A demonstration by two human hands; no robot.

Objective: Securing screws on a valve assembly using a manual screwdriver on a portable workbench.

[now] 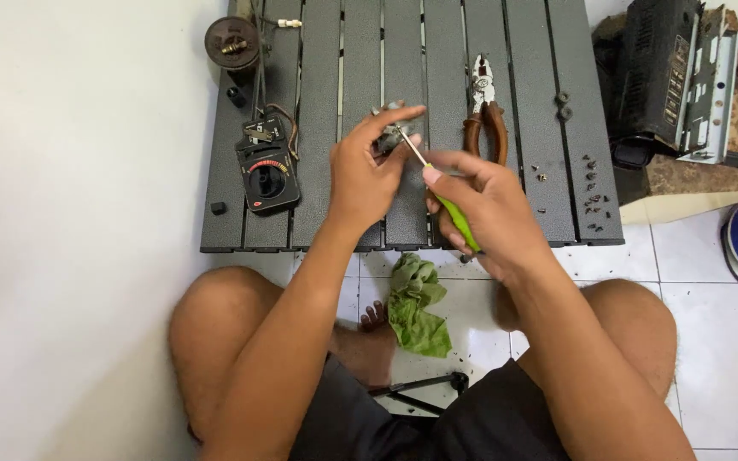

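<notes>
My left hand grips a small grey metal part above the dark slatted table. My right hand holds a green-handled screwdriver, and its thin shaft points up-left with the tip against the metal part. Both hands hover over the table's near edge, close together. Most of the part is hidden behind my left fingers.
Brown-handled pliers lie just beyond my hands. A black dial unit with wires sits at the left, a round dark part behind it. Several small screws are scattered at the right. A green cloth lies on the tiled floor, a black metal casing at the far right.
</notes>
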